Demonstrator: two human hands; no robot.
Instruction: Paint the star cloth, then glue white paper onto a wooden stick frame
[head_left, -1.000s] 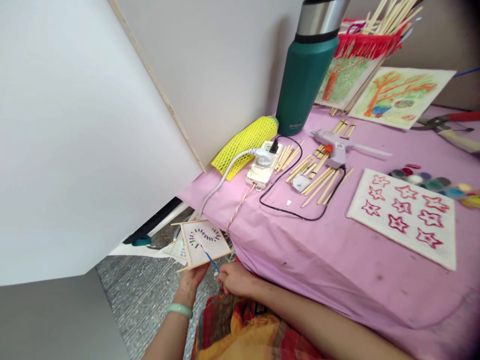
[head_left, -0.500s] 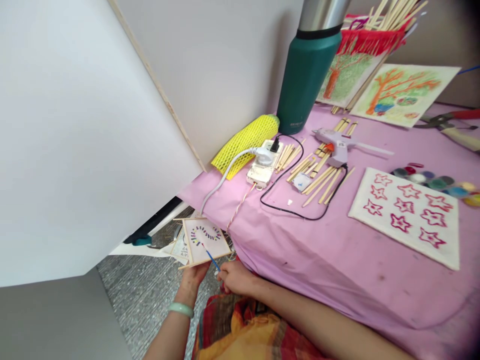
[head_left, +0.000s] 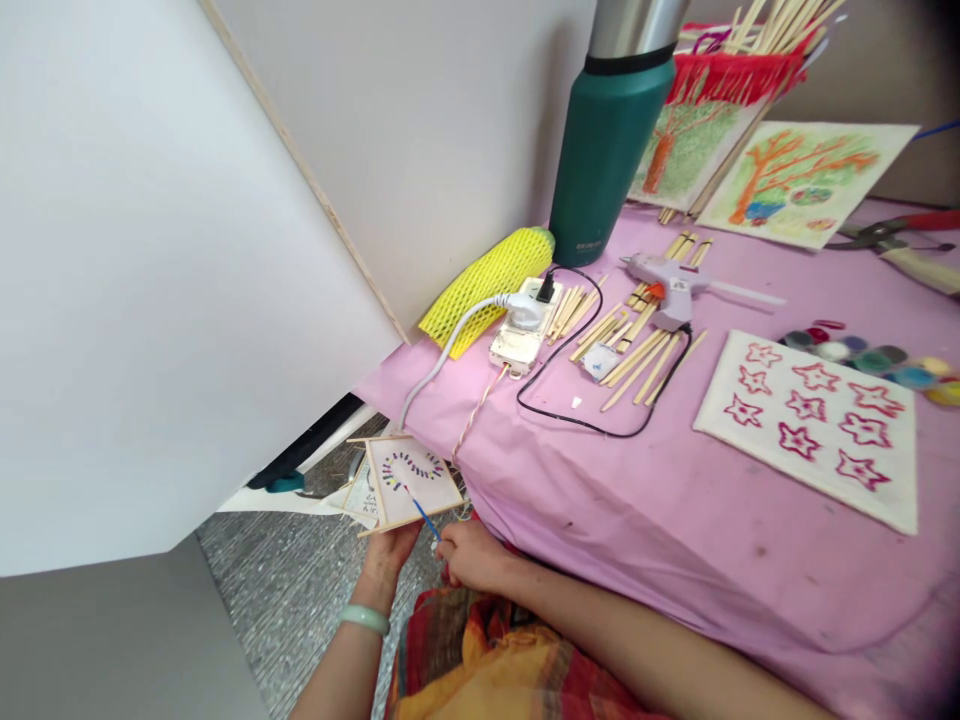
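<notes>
Low at the bottom centre, my left hand (head_left: 390, 552) grips the lower edge of a small square card (head_left: 414, 480) framed with wooden sticks. A ring of coloured dashes is painted on the card. My right hand (head_left: 471, 555) is closed on a thin blue brush (head_left: 425, 517), and its tip touches the card near the ring. Both hands sit below the edge of the pink-covered table (head_left: 675, 540), over my lap.
On the table lie a glue gun (head_left: 670, 284), loose wooden sticks (head_left: 637, 352), a white power strip (head_left: 521, 335), a yellow foam net (head_left: 487, 288), a teal bottle (head_left: 604, 165), a star-painted sheet (head_left: 814, 420), paint pots (head_left: 870, 358) and tree drawings (head_left: 799, 180). A white board (head_left: 150, 280) leans at left.
The brush tip shifted slightly on the card; the view drifted a little. Both hands keep their grips.
</notes>
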